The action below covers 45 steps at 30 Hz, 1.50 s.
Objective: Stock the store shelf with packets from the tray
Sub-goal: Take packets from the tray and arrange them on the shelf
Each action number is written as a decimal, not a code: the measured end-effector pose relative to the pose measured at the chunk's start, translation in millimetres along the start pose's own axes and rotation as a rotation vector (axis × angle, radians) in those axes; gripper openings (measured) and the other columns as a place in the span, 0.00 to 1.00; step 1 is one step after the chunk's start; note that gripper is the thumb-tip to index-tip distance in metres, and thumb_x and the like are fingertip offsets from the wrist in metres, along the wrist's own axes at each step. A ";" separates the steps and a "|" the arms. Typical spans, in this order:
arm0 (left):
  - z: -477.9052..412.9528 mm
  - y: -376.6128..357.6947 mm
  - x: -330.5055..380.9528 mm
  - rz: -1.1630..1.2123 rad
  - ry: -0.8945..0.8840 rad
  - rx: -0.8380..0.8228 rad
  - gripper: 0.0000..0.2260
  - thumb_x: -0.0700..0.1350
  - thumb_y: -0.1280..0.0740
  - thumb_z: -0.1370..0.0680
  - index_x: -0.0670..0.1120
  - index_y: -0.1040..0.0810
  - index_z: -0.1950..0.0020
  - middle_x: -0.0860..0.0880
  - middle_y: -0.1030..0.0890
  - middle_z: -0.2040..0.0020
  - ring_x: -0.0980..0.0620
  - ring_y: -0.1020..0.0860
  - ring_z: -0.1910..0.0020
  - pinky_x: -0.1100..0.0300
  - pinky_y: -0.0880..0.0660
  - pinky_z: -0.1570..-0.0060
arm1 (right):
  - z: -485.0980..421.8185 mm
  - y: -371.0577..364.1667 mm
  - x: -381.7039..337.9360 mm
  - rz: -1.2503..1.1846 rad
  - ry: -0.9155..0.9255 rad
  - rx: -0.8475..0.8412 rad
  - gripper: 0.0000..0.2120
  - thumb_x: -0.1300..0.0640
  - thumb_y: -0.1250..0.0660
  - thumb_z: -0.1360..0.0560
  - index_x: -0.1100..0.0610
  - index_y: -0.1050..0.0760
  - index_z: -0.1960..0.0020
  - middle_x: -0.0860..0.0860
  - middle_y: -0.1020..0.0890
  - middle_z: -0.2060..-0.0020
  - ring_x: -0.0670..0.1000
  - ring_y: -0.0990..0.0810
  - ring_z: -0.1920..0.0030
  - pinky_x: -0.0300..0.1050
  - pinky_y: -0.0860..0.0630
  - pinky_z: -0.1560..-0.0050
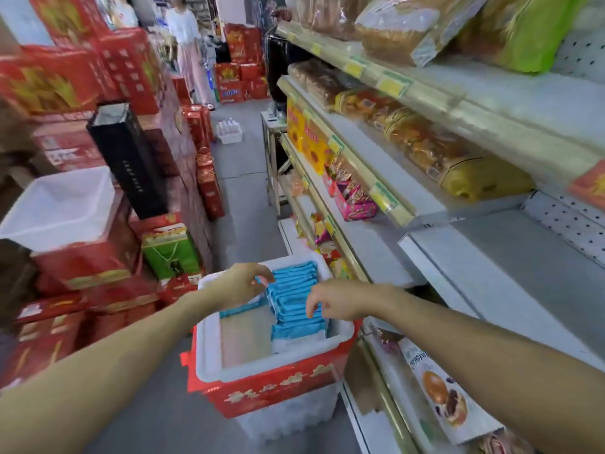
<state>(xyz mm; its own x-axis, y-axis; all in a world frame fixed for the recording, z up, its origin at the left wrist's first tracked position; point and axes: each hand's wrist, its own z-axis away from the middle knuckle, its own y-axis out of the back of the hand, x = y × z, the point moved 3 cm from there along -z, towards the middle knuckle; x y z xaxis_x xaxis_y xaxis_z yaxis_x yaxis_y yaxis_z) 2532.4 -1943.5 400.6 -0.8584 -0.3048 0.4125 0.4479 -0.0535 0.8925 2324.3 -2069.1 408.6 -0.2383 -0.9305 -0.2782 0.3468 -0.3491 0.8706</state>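
Observation:
A white tray (209, 348) rests on a red box in the aisle, low in the middle of the view. Its right half holds a row of several blue packets (291, 309) standing on edge; its left half shows bare floor. My left hand (242, 285) hovers over the far end of the row, fingers curled down at the packets. My right hand (337, 301) reaches in from the right, fingertips on the near packets. Whether either hand grips a packet is unclear. The store shelf (510, 290) to the right has a wide bare white board.
Red gift boxes (65, 80) are stacked high along the left side, with an empty white tub (62, 208) on them. Upper shelves carry bread and snack packets (425, 149). A person (190, 50) stands far down the aisle, beside a crate of bottles (229, 131).

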 end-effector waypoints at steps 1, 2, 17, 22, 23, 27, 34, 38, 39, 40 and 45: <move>1.6 -8.4 -5.4 -0.003 0.020 -0.004 0.16 0.37 0.34 0.21 0.51 0.16 0.37 0.56 0.16 0.40 0.55 0.19 0.44 0.67 0.29 0.41 | -9.8 -9.3 -1.7 -0.027 0.012 -0.009 0.18 0.65 0.37 0.21 0.51 0.18 0.37 0.48 0.19 0.39 0.44 0.24 0.49 0.36 0.33 0.53; 2.7 -15.7 -10.0 0.003 0.035 -0.009 0.16 0.37 0.34 0.21 0.51 0.16 0.37 0.55 0.16 0.40 0.56 0.19 0.44 0.70 0.31 0.44 | -18.2 -17.2 -3.7 -0.053 0.023 -0.018 0.18 0.65 0.37 0.21 0.52 0.18 0.37 0.48 0.19 0.39 0.43 0.25 0.49 0.35 0.34 0.53; 15.6 -30.9 -68.8 0.085 0.126 -0.039 0.13 0.40 0.34 0.19 0.50 0.16 0.37 0.55 0.17 0.38 0.55 0.21 0.48 0.64 0.27 0.43 | -62.3 -39.7 -16.7 -0.057 0.146 -0.107 0.15 0.66 0.35 0.22 0.51 0.17 0.43 0.45 0.24 0.47 0.47 0.24 0.46 0.48 0.24 0.40; 17.0 -27.3 -76.0 0.087 0.143 -0.047 0.13 0.40 0.34 0.18 0.49 0.16 0.37 0.53 0.17 0.37 0.53 0.20 0.41 0.60 0.26 0.37 | -67.0 -41.4 -19.2 -0.064 0.161 -0.155 0.13 0.63 0.32 0.22 0.48 0.16 0.44 0.40 0.25 0.48 0.44 0.25 0.47 0.44 0.25 0.41; 17.7 -27.7 -76.8 0.094 0.145 -0.052 0.13 0.40 0.34 0.18 0.50 0.16 0.37 0.53 0.17 0.38 0.53 0.19 0.42 0.60 0.25 0.37 | -68.1 -42.2 -20.4 -0.068 0.172 -0.154 0.13 0.63 0.32 0.22 0.48 0.16 0.46 0.40 0.25 0.49 0.43 0.25 0.48 0.41 0.26 0.43; 20.7 -31.6 -79.2 0.101 0.134 -0.063 0.14 0.39 0.35 0.19 0.51 0.15 0.40 0.54 0.17 0.39 0.56 0.20 0.46 0.62 0.26 0.39 | -71.2 -44.4 -24.5 -0.091 0.201 -0.157 0.11 0.65 0.33 0.24 0.51 0.17 0.50 0.41 0.23 0.51 0.42 0.24 0.52 0.36 0.29 0.51; 26.3 -40.1 -87.7 0.139 0.153 -0.077 0.13 0.39 0.35 0.19 0.54 0.15 0.42 0.56 0.18 0.39 0.56 0.21 0.45 0.63 0.25 0.39 | -68.6 -54.6 -23.1 -0.020 0.153 -0.294 0.18 0.64 0.36 0.21 0.48 0.17 0.38 0.43 0.18 0.41 0.47 0.21 0.46 0.49 0.21 0.43; 28.7 -42.2 -88.6 0.164 0.160 -0.081 0.15 0.38 0.35 0.19 0.55 0.15 0.43 0.56 0.18 0.38 0.55 0.21 0.44 0.61 0.24 0.38 | -69.8 -60.3 -21.4 0.056 0.121 -0.351 0.23 0.65 0.39 0.21 0.48 0.19 0.32 0.45 0.18 0.38 0.49 0.21 0.46 0.52 0.20 0.43; 28.7 -42.3 -88.1 0.166 0.160 -0.080 0.15 0.38 0.35 0.19 0.55 0.15 0.43 0.56 0.18 0.38 0.55 0.21 0.43 0.60 0.24 0.37 | -70.8 -61.3 -21.7 0.065 0.118 -0.358 0.23 0.65 0.39 0.21 0.47 0.20 0.32 0.46 0.19 0.37 0.50 0.21 0.45 0.53 0.20 0.42; 28.8 -42.4 -87.4 0.168 0.161 -0.079 0.15 0.38 0.35 0.19 0.55 0.15 0.43 0.56 0.18 0.39 0.55 0.20 0.43 0.58 0.24 0.36 | -71.8 -61.9 -22.2 0.071 0.115 -0.360 0.24 0.65 0.39 0.21 0.47 0.20 0.31 0.46 0.19 0.36 0.51 0.21 0.44 0.53 0.20 0.41; 29.1 -45.1 -81.8 0.172 0.141 -0.086 0.14 0.39 0.35 0.19 0.53 0.15 0.42 0.56 0.17 0.41 0.54 0.19 0.43 0.55 0.23 0.36 | -74.7 -64.8 -25.8 0.117 0.129 -0.334 0.29 0.70 0.38 0.23 0.45 0.21 0.30 0.48 0.20 0.35 0.52 0.23 0.42 0.54 0.22 0.39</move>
<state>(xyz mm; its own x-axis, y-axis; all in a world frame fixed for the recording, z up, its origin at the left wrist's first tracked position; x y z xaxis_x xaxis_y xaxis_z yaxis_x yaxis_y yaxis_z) 2575.1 -1888.5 331.9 -0.7268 -0.4458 0.5226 0.6096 -0.0679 0.7898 2375.7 -2030.8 329.1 -0.0702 -0.9652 -0.2519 0.6465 -0.2363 0.7254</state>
